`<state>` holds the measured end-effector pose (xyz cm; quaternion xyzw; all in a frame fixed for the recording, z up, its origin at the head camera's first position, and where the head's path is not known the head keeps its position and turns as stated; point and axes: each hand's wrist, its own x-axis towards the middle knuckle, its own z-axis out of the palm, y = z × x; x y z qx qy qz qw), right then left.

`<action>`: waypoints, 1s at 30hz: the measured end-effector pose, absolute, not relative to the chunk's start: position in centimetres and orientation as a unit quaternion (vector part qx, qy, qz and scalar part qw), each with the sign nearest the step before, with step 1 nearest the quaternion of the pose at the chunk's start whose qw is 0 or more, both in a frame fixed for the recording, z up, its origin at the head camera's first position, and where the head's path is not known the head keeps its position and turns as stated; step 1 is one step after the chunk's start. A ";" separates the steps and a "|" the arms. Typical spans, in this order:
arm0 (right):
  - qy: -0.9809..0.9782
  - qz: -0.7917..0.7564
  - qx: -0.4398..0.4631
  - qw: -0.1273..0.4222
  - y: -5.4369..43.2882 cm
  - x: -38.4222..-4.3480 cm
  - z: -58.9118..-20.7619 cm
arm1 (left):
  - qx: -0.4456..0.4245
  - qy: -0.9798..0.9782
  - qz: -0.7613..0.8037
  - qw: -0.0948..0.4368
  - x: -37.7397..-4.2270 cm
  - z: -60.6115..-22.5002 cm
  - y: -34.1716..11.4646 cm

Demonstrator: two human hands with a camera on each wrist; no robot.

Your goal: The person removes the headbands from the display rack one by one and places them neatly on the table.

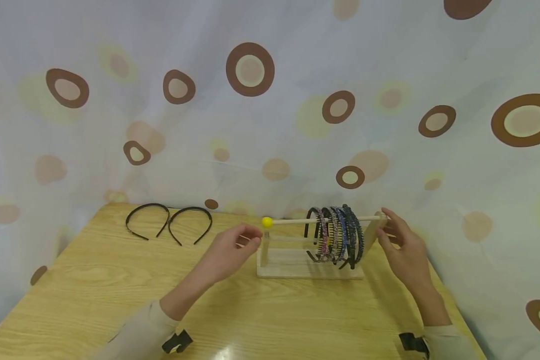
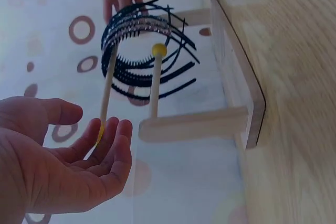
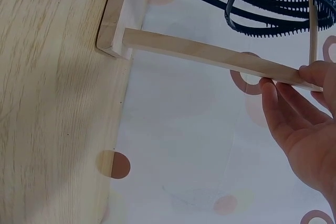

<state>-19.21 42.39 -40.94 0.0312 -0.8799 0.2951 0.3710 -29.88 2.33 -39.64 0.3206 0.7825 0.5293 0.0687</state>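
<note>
A wooden headband rack [image 1: 270,272] stands on the table, with two rods above its base. Several toothed headbands [image 1: 353,235], dark, blue and pinkish, hang together toward the right end of its upper rod [image 1: 292,221]. My left hand [image 1: 228,252] is by the yellow ball [image 1: 267,222] on that rod's left tip, thumb apart from the loosely bent fingers. In the left wrist view those fingers partly cover the ball. At the other end, my right hand [image 1: 405,255] pinches the top of the rack's right upright [image 3: 199,55] between thumb and fingers.
Two plain black headbands [image 1: 149,204] lie side by side at the table's back left. A patterned cloth [image 1: 279,130] hangs right behind the table and along its right side. The wooden tabletop [image 1: 94,295] extends to the front and left of the rack.
</note>
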 end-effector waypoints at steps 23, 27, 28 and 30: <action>-0.880 0.275 0.050 0.384 42.4 -19.8 -41.0 | 0.353 0.711 0.597 0.114 -26.9 -43.4 13.4; -0.881 0.281 0.043 0.378 42.3 -19.5 -40.9 | 0.356 0.716 0.592 0.107 -26.7 -43.5 13.7; -0.881 0.283 0.041 0.376 42.3 -19.4 -40.9 | 0.356 0.718 0.589 0.105 -26.7 -43.5 13.7; -0.882 0.285 0.038 0.374 42.2 -19.2 -40.8 | 0.356 0.722 0.584 0.100 -26.7 -43.5 13.8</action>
